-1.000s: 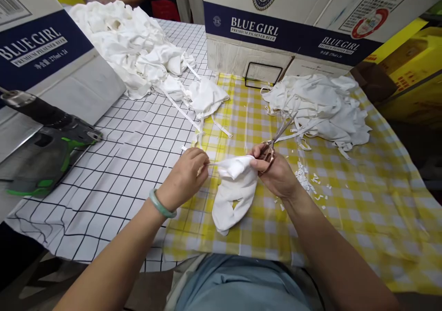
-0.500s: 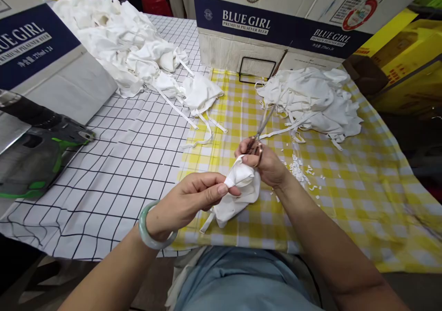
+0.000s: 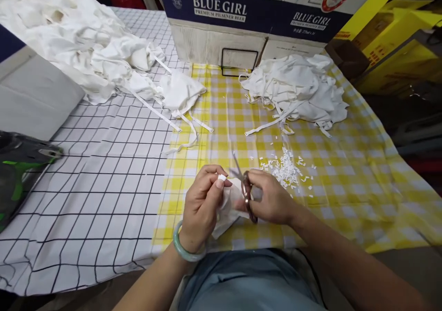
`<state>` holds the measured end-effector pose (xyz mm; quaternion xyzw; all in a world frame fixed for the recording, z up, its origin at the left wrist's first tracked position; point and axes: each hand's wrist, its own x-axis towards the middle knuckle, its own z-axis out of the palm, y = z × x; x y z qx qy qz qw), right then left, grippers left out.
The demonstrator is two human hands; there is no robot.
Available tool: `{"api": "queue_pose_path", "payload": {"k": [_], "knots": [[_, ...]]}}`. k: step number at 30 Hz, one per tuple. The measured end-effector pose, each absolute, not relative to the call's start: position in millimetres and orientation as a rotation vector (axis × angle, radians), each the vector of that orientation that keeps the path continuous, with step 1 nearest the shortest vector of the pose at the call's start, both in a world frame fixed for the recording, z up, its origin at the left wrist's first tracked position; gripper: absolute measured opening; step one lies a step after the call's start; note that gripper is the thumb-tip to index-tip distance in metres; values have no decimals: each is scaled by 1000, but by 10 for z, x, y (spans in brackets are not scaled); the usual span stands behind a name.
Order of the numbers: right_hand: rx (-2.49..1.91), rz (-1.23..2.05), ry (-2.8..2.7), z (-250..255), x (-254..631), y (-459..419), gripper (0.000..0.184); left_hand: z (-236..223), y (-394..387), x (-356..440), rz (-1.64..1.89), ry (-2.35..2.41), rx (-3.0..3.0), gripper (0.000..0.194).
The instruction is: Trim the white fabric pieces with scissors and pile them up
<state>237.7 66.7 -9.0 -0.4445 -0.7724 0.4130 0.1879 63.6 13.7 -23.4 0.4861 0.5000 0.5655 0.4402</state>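
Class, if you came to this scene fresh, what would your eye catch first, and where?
Low in the middle, the left hand pinches white fabric and the right hand holds scissors. Beyond them, a big white heap spreads at upper left, with a smaller heap at right and white scraps scattered in front of it.

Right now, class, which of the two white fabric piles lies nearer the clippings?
The smaller right pile, on the yellow checked cloth: clippings lie in front of it; the larger left pile lies farther.
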Motion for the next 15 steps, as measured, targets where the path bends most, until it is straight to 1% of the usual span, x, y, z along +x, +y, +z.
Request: {"api": "queue_pose_path", "payload": {"k": [2, 5, 15], "knots": [[-1205, 1091, -2341, -42, 2471, 599, 44, -269, 129, 691, 1381, 1237, 1281, 23], [-1256, 1038, -2420, -35, 2541, 534, 46, -321, 118, 762, 1356, 1223, 1332, 21], [-1265, 1060, -2439, -112, 2644, 525, 38, -353, 119, 836, 1316, 1236, 1492, 23]]}}
